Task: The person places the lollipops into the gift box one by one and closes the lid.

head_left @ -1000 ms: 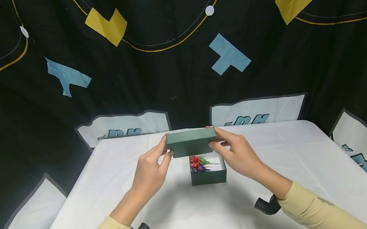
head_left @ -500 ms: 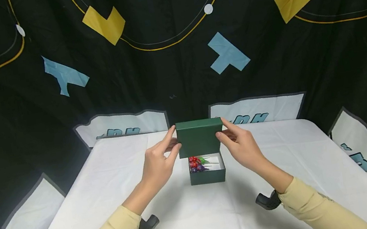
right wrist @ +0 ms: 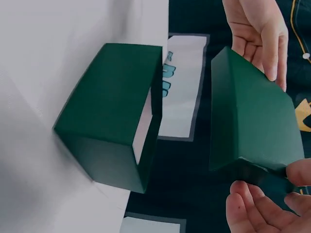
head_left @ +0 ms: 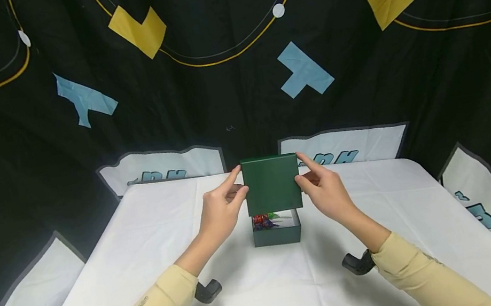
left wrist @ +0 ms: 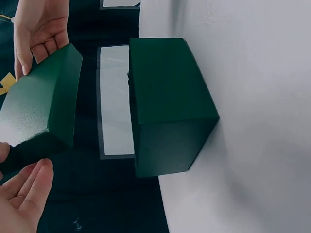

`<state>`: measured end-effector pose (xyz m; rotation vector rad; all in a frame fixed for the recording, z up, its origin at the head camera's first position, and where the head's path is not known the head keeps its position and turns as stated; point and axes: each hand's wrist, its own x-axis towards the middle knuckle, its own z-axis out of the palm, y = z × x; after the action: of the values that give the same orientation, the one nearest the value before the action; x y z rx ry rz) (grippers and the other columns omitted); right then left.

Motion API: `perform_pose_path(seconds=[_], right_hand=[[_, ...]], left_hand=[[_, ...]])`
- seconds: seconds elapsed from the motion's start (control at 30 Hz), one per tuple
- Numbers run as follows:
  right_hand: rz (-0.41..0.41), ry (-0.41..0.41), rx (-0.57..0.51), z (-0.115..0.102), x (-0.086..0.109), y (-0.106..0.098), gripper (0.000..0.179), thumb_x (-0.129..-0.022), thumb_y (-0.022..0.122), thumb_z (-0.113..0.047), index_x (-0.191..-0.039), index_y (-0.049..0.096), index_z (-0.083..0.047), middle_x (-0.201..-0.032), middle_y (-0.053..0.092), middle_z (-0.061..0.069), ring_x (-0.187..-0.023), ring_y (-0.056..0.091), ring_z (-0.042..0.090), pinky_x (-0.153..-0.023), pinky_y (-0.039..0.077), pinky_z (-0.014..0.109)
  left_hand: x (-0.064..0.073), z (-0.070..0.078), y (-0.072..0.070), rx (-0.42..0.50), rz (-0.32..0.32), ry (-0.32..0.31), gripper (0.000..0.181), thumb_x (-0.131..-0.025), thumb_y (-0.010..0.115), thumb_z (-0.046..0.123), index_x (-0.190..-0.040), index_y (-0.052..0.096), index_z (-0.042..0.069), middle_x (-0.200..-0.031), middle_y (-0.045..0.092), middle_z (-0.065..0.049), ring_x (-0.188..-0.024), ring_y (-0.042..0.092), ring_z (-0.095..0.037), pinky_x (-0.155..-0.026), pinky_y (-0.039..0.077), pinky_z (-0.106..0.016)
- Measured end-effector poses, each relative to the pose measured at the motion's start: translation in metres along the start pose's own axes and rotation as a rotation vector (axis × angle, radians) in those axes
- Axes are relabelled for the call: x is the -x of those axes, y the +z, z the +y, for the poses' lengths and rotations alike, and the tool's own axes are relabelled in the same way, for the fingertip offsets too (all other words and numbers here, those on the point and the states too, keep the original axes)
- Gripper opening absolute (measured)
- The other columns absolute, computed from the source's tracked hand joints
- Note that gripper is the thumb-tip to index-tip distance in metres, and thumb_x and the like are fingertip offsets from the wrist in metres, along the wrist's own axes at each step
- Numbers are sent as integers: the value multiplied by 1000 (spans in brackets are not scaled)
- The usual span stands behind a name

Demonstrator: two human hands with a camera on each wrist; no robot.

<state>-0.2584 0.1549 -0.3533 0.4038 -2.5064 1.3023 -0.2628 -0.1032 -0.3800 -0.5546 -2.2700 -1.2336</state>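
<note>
A dark green box lid point(head_left: 272, 184) is held up between both hands, its flat top facing the head camera. My left hand point(head_left: 219, 212) pinches its left edge, and my right hand point(head_left: 328, 193) pinches its right edge. Below and partly behind the lid stands the matching green box point(head_left: 277, 236), open at the top, with a white inside. Red, purple and green wrapped pieces on white sticks, like lollipops point(head_left: 265, 221), lie in it, partly hidden by the lid. Both wrist views show the lid apart from the box point(left wrist: 170, 87), point(right wrist: 112, 97).
A white cloth point(head_left: 270, 300) covers the table under the box. Behind it hangs a black curtain point(head_left: 227, 102) with yellow and blue tape pieces. Black wrist mounts point(head_left: 208, 291) show beneath the sleeves.
The lid has tilted so that its top now faces the head camera, and it has shifted slightly right. Both hands moved with it, the left one more. The box stayed in place.
</note>
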Motion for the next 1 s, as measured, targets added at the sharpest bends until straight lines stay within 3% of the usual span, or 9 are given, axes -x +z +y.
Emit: perform_pose_path(seconds=[0.27, 0.43, 0.67, 0.87, 1.0], right_hand=[[-36, 99, 5, 15, -5, 6, 56, -103, 58, -27, -156, 41, -23, -91, 70, 10, -79, 67, 25, -69, 52, 34], [-56, 149, 11, 23, -7, 11, 54, -103, 58, -29, -154, 43, -23, -91, 70, 9, -75, 66, 22, -66, 50, 33], [-73, 194, 10, 32, -11, 17, 53, -102, 58, -28, -153, 46, -18, -96, 71, 11, -70, 65, 19, -64, 49, 31], [-102, 231, 11, 43, -13, 25, 52, -102, 57, -28, -153, 46, -17, -95, 71, 11, -66, 63, 16, -65, 48, 30], [-115, 251, 1, 48, -14, 30, 53, -102, 57, -28, -152, 46, -16, -96, 70, 10, -66, 64, 17, -67, 48, 30]], left_hand=[[-2, -6, 11, 76, -80, -216, 51, -99, 66, 26, -149, 52, 24, -100, 78, -3, -81, 74, -13, -65, 52, -27], [-5, -10, 17, 84, -119, -326, 52, -99, 66, 26, -149, 52, 26, -100, 77, -2, -79, 73, -12, -68, 52, -27], [-10, -17, 22, 87, -150, -394, 48, -98, 66, 24, -146, 56, 20, -94, 77, -3, -75, 74, -22, -65, 49, -28], [-12, -24, 27, 73, -172, -423, 47, -98, 65, 22, -144, 57, 16, -99, 77, -5, -68, 71, -16, -63, 49, -26], [-11, -30, 30, 59, -188, -437, 46, -98, 64, 21, -144, 58, 14, -101, 77, -8, -71, 73, -23, -63, 51, -25]])
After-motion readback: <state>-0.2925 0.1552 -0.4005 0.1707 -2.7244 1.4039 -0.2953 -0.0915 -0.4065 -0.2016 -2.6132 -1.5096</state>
